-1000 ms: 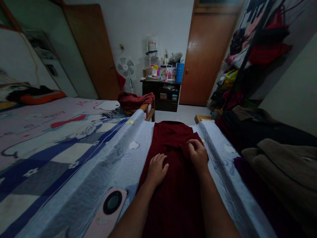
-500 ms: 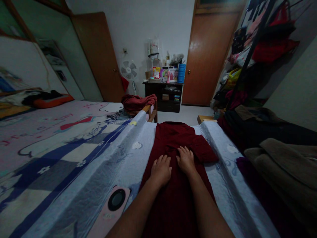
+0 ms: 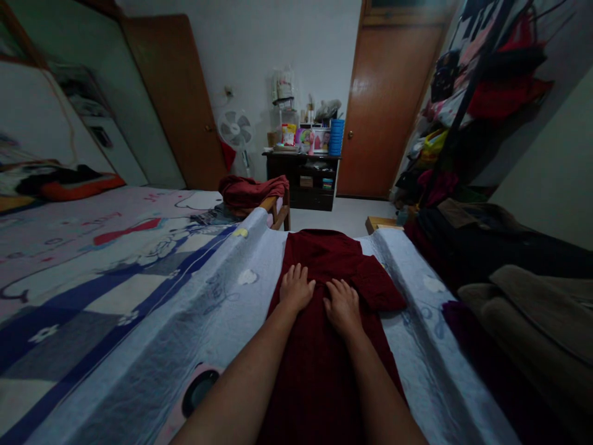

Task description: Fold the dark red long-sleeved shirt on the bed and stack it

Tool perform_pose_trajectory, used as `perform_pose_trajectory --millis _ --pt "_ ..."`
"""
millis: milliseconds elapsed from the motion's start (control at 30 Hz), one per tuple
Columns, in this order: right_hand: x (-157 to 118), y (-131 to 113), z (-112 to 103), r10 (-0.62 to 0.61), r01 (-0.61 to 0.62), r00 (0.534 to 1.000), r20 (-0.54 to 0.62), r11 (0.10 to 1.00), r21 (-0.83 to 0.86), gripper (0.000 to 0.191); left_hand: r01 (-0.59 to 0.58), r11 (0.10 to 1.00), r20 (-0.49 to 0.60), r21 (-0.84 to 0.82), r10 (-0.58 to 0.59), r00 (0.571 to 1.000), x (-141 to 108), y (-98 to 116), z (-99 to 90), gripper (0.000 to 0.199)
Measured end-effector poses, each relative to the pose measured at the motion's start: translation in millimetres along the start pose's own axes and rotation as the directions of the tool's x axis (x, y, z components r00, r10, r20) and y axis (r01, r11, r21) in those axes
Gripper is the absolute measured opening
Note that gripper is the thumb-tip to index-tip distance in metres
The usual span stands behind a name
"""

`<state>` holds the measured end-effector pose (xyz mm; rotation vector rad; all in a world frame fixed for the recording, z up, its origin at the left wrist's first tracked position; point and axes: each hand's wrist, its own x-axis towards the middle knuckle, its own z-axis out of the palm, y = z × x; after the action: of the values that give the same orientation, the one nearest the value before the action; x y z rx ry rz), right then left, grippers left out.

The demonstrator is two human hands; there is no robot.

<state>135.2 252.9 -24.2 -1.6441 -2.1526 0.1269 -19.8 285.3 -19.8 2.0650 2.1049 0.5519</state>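
Observation:
A dark red short-sleeved garment (image 3: 319,346) lies spread lengthwise in front of me, its collar end at the far side. One sleeve (image 3: 380,285) is folded out to the right. My left hand (image 3: 297,288) rests flat on the upper left part of the cloth, fingers stretched out. Beside it, a little to the right, my right hand (image 3: 343,307) lies on the garment too, fingers apart. Neither hand grips anything. The lower end of the garment runs out of view between my forearms.
Under the garment is a pale blue sheet (image 3: 245,309). A pink phone (image 3: 199,389) lies at the lower left, partly behind my left forearm. Folded clothes (image 3: 532,309) are piled on the right. A reddish cloth (image 3: 252,193) hangs over a wooden frame at the far edge.
My left hand has slid forward and slightly left over the garment. My right hand has shifted slightly back. The view has turned a little, and my left forearm now covers more of the phone.

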Motion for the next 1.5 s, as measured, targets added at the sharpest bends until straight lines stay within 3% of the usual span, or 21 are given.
perform_pose_trajectory --millis 167,367,600,800,1033,1167,1300,1500 --pt "-0.4 -1.4 -0.1 0.011 -0.010 1.000 -0.028 1.000 0.022 0.042 0.004 0.999 0.049 0.033 -0.005 0.999 14.0 0.0 -10.6 0.056" --pt "0.2 -3.0 -1.3 0.024 -0.023 0.999 -0.041 0.999 0.034 0.042 -0.066 0.998 -0.085 0.022 0.067 0.994 53.1 -7.3 -11.8 0.059" --pt "-0.1 -4.2 -2.3 0.036 -0.034 0.998 -0.050 0.999 0.038 0.042 -0.059 0.985 0.007 0.159 0.059 0.998 90.7 -36.2 -2.4 0.057" --pt "0.9 -5.2 -4.1 0.063 -0.062 0.997 -0.034 0.997 0.041 0.041 0.016 0.971 0.066 0.238 -0.033 0.997 118.6 -37.5 -7.2 0.056" --pt "0.3 -4.8 -4.4 0.056 -0.053 0.997 -0.053 0.998 0.044 0.038 0.052 0.960 0.009 0.274 -0.057 0.998 123.0 -26.8 -3.2 0.050" --pt "0.0 -4.3 -3.0 0.052 -0.049 0.996 -0.070 0.998 0.044 0.037 0.075 0.974 -0.130 0.212 -0.048 0.990 123.0 -17.0 -6.1 0.035" --pt "0.1 -4.1 -2.9 0.042 -0.039 0.996 -0.074 0.998 0.044 0.037 -0.069 0.991 -0.114 0.117 0.082 0.990 124.4 -12.0 -3.3 0.018" --pt "1.0 -3.8 -3.0 0.045 -0.041 0.996 -0.075 0.998 0.052 0.036 -0.186 0.980 -0.091 0.069 0.192 0.977 120.0 -16.5 17.9 0.032"
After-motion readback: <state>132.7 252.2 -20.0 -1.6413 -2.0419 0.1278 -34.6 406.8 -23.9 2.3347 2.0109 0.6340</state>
